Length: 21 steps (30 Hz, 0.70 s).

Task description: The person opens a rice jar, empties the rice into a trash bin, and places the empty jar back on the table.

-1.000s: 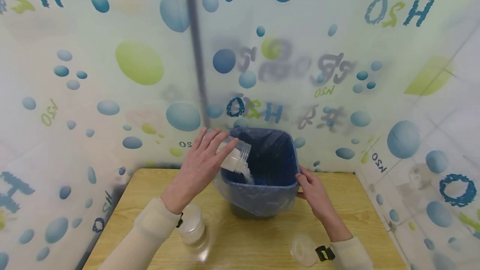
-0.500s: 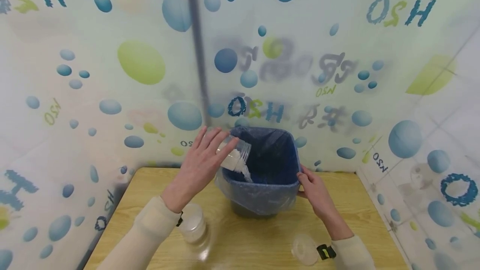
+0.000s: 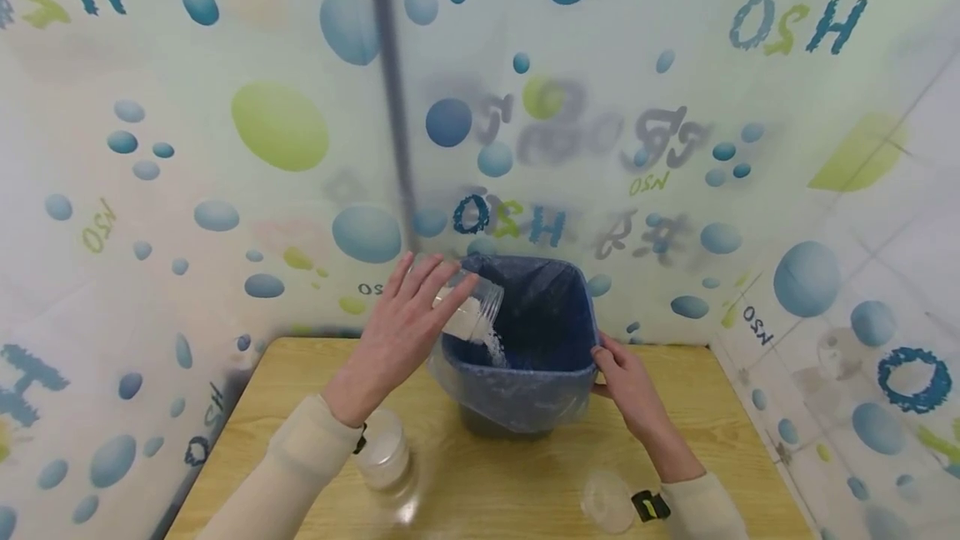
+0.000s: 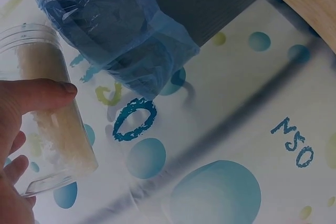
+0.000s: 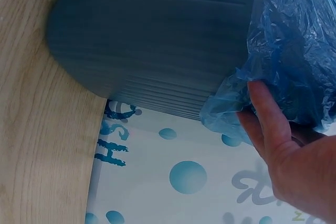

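A booth-like corner: bubble-printed sheeting [image 3: 592, 165] walls in a wooden table [image 3: 487, 486].

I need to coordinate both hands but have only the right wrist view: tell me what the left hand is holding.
Observer: The left hand grips a clear cylindrical jar, tilted.
Operator: Report where its contents go.
Observer: White grains fall from its mouth into the dark blue-grey plastic bin.
Operator: Name something else on the wood-grained table.
Observer: A clear, flat, round lid lies near the right wrist.
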Tool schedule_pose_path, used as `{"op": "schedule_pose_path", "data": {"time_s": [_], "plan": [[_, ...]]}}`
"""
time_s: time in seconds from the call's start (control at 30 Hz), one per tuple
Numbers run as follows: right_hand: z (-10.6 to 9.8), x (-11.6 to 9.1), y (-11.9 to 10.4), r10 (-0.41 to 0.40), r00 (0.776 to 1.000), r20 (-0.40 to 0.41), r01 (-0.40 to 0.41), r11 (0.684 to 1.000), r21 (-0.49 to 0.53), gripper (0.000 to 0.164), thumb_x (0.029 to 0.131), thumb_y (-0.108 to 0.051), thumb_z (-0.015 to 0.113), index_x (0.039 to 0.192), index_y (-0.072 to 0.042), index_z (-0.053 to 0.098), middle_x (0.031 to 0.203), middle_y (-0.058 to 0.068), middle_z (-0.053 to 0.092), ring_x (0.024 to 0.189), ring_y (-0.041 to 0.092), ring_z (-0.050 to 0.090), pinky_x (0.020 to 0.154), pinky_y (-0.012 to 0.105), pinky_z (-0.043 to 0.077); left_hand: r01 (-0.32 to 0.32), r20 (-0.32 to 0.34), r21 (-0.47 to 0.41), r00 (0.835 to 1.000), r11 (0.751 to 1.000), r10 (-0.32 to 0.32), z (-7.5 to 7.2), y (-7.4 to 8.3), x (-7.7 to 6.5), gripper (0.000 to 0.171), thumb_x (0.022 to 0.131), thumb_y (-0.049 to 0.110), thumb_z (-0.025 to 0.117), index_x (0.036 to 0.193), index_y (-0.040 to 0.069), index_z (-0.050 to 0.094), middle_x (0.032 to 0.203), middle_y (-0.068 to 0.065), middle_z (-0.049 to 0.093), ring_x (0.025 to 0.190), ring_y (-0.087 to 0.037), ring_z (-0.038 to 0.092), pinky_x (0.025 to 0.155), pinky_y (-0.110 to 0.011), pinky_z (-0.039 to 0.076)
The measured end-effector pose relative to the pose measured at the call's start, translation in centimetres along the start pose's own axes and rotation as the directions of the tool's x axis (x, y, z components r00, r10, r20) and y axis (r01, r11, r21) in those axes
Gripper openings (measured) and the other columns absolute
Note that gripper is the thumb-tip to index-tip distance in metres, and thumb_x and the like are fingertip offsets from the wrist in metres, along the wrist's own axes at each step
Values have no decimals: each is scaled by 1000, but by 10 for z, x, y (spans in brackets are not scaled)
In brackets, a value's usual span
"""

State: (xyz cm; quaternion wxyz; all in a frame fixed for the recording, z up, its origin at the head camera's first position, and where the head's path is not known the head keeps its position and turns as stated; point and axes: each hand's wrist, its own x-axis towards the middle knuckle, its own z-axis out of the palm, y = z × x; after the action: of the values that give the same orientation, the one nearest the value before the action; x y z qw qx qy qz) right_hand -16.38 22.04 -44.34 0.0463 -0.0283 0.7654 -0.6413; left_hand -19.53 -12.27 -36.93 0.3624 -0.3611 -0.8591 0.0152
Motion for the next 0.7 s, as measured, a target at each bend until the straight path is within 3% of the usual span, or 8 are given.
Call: {"op": "schedule_pose_path", "data": {"time_s": [0.2,0.4,0.7], "plan": [[0,0,0,-6,1000,-4,6,1000,-3,53,112,-26,41,159,-2,37,159,23,41,142,41,46,97,52,54,-1,17,3,1000,1000,1,0,1,1,67,91,-8,69,151,16,51,148,-16,49,142,-37,39,125,-55,17],[0,-1,0,-4,1000,-3,4,1000,-11,53,112,-27,41,159,-2,37,159,23,41,142,41,45,97,52,54,-10,10,8,1000,1000,10,2,1,-1,69,89,-8,71,151,16,51,148,-16,49,142,-37,40,123,-57,21],[1,0,0,-4,1000,0,4,1000,-7,53,112,-26,40,159,-1,36,159,23,40,142,41,45,98,52,54,-4,20,-3,1000,1000,4,2,2,0,70,90,-9,70,152,16,49,149,-16,48,143,-37,38,125,-54,15]]}}
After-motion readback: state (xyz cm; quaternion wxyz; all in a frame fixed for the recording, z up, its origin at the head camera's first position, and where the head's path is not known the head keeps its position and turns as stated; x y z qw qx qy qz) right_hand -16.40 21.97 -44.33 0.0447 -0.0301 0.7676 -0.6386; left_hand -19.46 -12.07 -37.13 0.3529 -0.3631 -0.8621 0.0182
